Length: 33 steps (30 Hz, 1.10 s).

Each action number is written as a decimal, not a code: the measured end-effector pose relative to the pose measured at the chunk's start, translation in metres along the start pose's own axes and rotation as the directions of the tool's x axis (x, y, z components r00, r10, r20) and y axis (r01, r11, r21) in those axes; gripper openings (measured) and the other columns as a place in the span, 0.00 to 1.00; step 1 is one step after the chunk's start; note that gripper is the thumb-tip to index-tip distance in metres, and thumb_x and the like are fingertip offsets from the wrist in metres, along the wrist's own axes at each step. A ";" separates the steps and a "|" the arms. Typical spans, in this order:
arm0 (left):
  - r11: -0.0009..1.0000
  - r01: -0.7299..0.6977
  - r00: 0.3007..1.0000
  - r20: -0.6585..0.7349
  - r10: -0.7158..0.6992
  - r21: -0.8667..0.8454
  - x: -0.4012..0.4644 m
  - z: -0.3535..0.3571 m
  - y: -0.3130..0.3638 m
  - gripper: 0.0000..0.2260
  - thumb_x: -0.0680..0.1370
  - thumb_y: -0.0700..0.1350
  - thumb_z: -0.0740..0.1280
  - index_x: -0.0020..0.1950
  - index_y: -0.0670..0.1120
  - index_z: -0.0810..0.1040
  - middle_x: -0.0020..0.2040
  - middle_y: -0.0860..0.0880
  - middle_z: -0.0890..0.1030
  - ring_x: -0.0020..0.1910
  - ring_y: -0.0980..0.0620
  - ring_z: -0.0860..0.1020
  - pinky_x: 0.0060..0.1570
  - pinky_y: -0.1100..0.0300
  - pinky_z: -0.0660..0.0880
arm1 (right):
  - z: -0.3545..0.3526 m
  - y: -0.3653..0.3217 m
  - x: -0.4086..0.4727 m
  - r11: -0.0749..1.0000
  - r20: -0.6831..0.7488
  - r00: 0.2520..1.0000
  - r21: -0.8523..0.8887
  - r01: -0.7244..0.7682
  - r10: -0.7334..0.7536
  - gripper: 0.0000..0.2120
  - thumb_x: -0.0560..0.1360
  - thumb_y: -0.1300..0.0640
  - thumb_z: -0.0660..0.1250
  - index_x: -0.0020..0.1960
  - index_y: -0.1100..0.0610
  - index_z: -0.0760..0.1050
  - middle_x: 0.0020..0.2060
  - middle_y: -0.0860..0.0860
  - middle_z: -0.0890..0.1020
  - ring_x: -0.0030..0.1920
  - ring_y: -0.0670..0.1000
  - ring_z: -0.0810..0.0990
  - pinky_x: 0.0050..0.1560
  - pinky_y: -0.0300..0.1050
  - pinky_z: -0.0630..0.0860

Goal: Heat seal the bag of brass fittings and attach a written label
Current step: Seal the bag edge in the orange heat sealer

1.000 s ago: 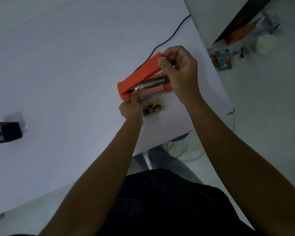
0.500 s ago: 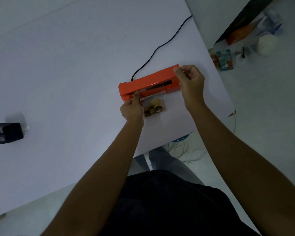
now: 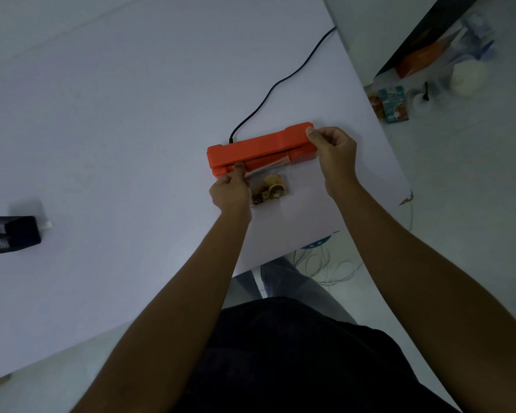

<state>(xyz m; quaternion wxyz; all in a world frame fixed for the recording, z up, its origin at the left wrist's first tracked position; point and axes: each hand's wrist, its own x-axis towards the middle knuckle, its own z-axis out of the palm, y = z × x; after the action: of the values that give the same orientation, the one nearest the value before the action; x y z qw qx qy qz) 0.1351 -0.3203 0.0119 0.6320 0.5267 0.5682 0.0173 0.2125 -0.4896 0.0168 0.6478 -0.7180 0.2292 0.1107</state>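
Two hands work the orange sealer [image 3: 259,147], whose lid, raised a second ago, is now pressed down on the bag [image 3: 270,187] mouth. The sealer lies near the table [image 3: 116,129] right edge, with wide bare room to the left as far as a black mesh holder [image 3: 9,235]. The right hand [image 3: 335,158] curls over the sealer's right end, thumb on top. The left hand [image 3: 230,193] pinches the bag's left corner at the slot
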 end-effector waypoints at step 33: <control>1.000 -0.002 1.000 0.003 0.002 -0.002 0.000 0.000 -0.001 0.11 0.77 0.46 0.71 0.37 0.45 0.76 0.34 0.49 0.80 0.32 0.53 0.79 0.36 0.62 0.79 | -0.002 -0.032 -0.008 0.913 0.092 0.912 0.042 -0.405 0.400 0.19 0.73 0.49 0.76 0.62 0.54 0.80 0.69 0.54 0.76 0.71 0.56 0.70 0.72 0.61 0.65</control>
<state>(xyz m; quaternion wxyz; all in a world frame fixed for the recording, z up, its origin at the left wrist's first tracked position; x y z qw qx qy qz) 0.1346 -0.3204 0.0116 0.6336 0.5266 0.5666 0.0178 0.2208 -0.4881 0.0489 0.6414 -0.6304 0.3487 0.2639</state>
